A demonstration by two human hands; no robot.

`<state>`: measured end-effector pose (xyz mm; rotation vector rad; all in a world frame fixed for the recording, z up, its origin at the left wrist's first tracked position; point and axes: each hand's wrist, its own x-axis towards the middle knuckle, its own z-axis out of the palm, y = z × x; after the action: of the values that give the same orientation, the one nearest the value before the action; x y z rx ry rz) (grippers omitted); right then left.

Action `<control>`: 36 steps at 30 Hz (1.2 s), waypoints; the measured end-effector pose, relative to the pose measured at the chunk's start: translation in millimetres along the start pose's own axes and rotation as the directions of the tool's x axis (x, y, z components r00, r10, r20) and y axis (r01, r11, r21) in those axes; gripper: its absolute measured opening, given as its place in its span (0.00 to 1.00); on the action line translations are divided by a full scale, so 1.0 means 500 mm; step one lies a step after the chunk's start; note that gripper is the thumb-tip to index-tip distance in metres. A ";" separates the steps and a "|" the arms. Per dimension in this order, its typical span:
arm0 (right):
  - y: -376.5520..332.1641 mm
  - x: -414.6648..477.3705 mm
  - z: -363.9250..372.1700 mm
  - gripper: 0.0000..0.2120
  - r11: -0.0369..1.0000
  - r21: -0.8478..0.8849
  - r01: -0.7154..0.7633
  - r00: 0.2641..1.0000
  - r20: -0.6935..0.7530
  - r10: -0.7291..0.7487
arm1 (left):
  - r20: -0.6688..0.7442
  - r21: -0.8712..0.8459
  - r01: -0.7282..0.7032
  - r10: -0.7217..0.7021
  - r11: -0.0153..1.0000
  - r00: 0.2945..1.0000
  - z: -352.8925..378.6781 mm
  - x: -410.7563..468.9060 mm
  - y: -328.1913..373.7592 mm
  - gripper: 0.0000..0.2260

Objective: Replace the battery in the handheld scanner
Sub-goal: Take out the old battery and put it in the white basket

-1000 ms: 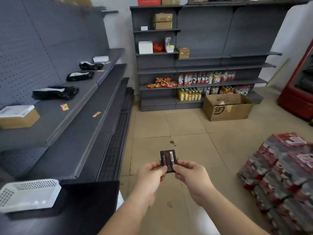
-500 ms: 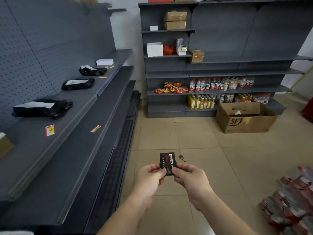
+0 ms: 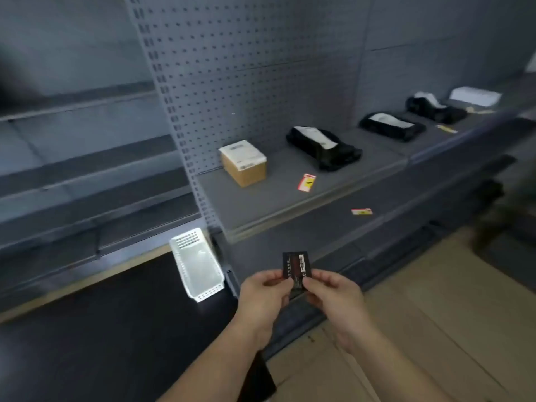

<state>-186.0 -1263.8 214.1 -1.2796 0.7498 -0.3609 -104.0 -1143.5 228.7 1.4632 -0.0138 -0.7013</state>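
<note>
You hold the flat, rectangular black battery with a red band and white print (image 3: 296,266) upright between both hands, above the edge of the dark matte desk (image 3: 101,329) and in front of the grey metal shelving. Your left hand (image 3: 262,297) pinches its lower left edge and your right hand (image 3: 333,297) its lower right edge — both grips closed on the battery, thumbs on its printed face. Left of your hands a white perforated plastic basket (image 3: 197,265) sits on the desk. On the smooth grey steel shelf (image 3: 275,195), backed by a pegboard panel of punched holes, stand a small brown cardboard box with a white label on top (image 3: 243,162), three crumpled black plastic parcels with white labels — the nearest (image 3: 324,147) just right of the box — and a red-and-yellow price tag (image 3: 307,182). Compared with half a second ago, your head has turned left: the far shelves of bottles and the open carton are gone from view, while basket and box have come in. Your hold on the battery is unchanged.
</note>
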 end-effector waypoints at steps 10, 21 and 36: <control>0.044 0.005 0.383 0.08 0.984 -0.147 -0.104 0.896 0.415 0.156 | -0.442 -0.158 -0.089 0.010 0.983 0.897 -0.352 -0.041 0.029 0.07; 0.159 0.124 0.489 0.10 0.930 -0.311 -0.196 0.943 0.199 0.265 | -0.514 -0.148 0.082 -0.147 0.986 0.845 -0.443 0.139 -0.050 0.09; 0.354 0.443 0.604 0.04 0.712 -0.667 -0.219 0.940 0.052 0.337 | -0.646 0.246 0.401 -0.159 0.882 0.747 -0.471 0.486 -0.173 0.04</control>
<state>150.0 -1135.2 8.8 -1.7951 0.9497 0.3023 153.4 -1034.6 19.0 2.0418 0.6318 -0.4454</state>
